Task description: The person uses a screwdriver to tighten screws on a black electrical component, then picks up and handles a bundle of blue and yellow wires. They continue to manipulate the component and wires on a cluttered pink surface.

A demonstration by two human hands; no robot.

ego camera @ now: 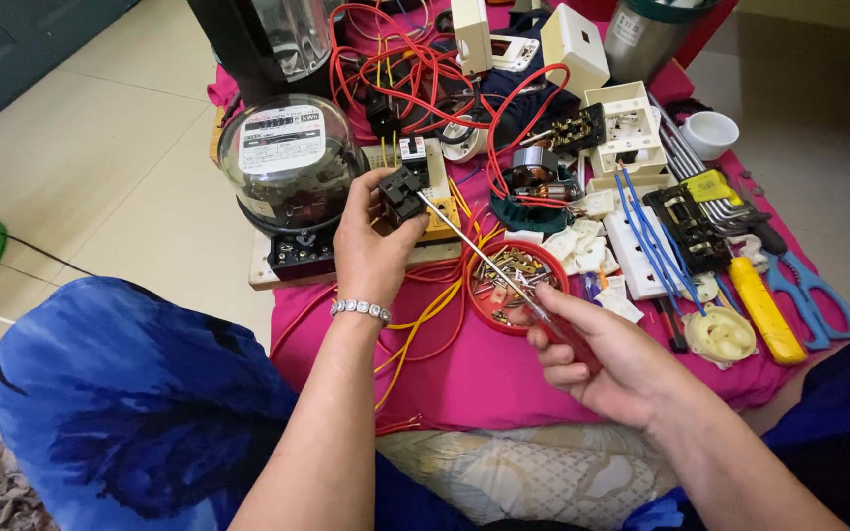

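Near the middle of the frame, the left hand (371, 246) was raised off the pink cloth (474, 379), fingers closed around a small black switch part (403, 192), apparently so its face met the tool. The right hand (602, 359), lower right of centre, gripped the handle of a screwdriver (474, 246), whose thin shaft slanted up-left to touch the part. Just under the shaft sat a red bowl of screws (509, 285), within easy reach. A glass-domed meter (287, 157) stood in the upper left.

home floor (100, 157), electrical parts (632, 133), tools (809, 290)
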